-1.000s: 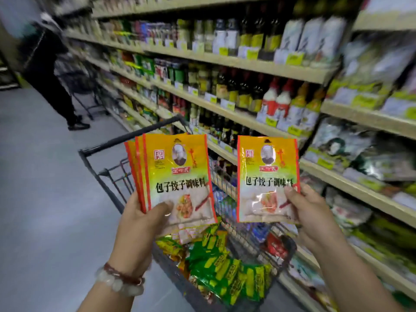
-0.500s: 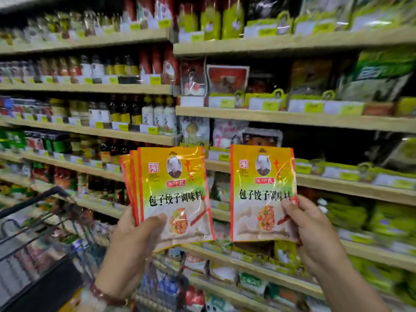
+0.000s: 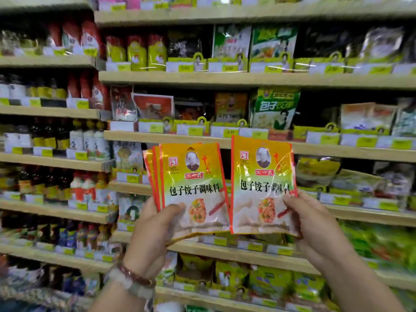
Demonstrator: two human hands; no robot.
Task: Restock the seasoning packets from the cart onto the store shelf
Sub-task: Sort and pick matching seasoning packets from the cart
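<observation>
Where packets (image 3: pixel 262 188) nearly touch, shelf (image 3: pixel 247 78) behind.

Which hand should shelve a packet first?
Probably the right hand: it pinches one orange-and-yellow foil seasoning packet, ready to place. The left hand grips a fanned stack of identical packets.

Glossy plastic film on the seasoning packets (image 3: pixel 262 185) in front of you, crinkled and catching glare. Your shelf boards (image 3: pixel 247 78) look like pale matt wood-grain. Polished beads shine on your wrist bracelet (image 3: pixel 132 281). Bagged goods (image 3: pixel 273 108) behind gleam with the same shiny wrap.
</observation>
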